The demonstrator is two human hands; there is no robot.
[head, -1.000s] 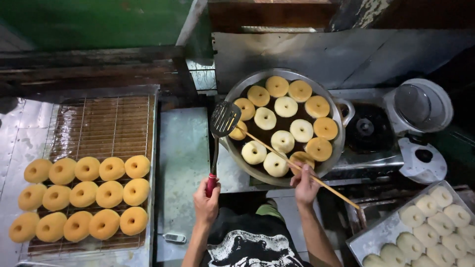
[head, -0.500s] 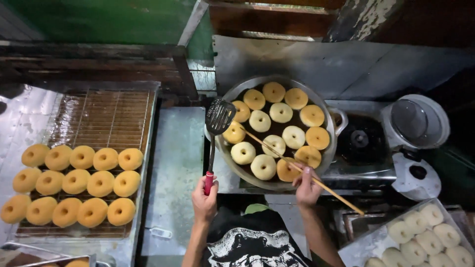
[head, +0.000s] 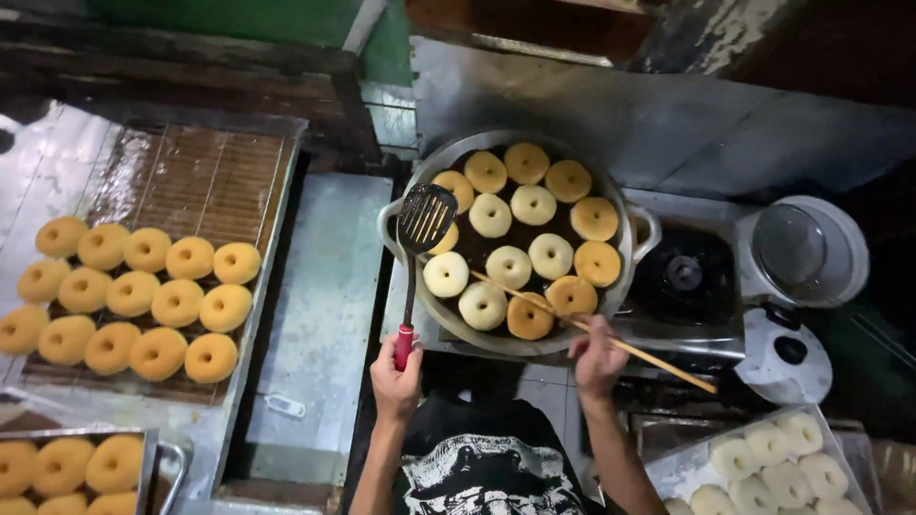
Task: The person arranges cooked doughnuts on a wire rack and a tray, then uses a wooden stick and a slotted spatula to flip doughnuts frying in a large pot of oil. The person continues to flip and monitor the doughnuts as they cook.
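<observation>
Frying ring doughnuts (head: 509, 266), some pale, some golden

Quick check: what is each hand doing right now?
Left hand: closed on the red handle of the slotted spatula.
Right hand: closed on the wooden stick reaching into the frying pan.

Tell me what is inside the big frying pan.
The frying pan holds ring doughnuts floating in dark oil, some pale, some golden. The slotted spatula in the left hand covers part of one at the left edge. The pan's bottom cannot be seen.
</observation>
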